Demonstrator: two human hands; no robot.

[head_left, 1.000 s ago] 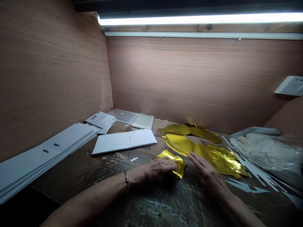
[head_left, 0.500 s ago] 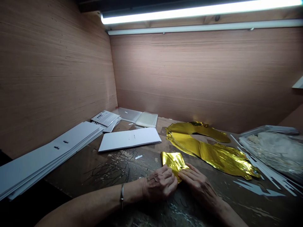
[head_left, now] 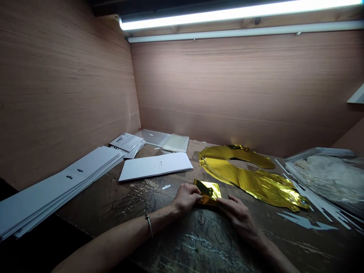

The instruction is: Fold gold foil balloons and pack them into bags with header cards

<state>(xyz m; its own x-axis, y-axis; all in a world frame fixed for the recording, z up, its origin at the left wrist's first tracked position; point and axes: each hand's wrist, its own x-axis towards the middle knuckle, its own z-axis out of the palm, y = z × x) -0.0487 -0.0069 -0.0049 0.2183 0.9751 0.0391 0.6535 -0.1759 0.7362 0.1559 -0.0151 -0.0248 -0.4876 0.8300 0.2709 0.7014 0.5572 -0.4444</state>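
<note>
A gold foil balloon (head_left: pixel 213 188), folded into a small flat packet, lies on the dark worktop in front of me. My left hand (head_left: pixel 186 198) pinches its left near edge between thumb and fingers; a metal bangle (head_left: pixel 149 223) circles that wrist. At the right near corner, my right hand (head_left: pixel 239 214) grips the foil with its fingertips, one finger lifted apart. A flap of the foil is turned up, and its near edge is partly hidden by my fingers. Behind the packet lie more flat gold foil balloons (head_left: pixel 247 182) in a curved, overlapping pile.
White cards (head_left: pixel 156 167) lie behind my left hand; a long card stack (head_left: pixel 57 189) runs along the left. Clear plastic sleeves (head_left: pixel 176 143) sit near the back wall. On the right are white straws (head_left: pixel 321 206), a filled plastic bag (head_left: pixel 330 174) and light-coloured scraps (head_left: pixel 307 222).
My left hand has moved left and away from me, from the packet's near side to its left edge. The near part of the foil has been folded up, so the packet looks shorter.
</note>
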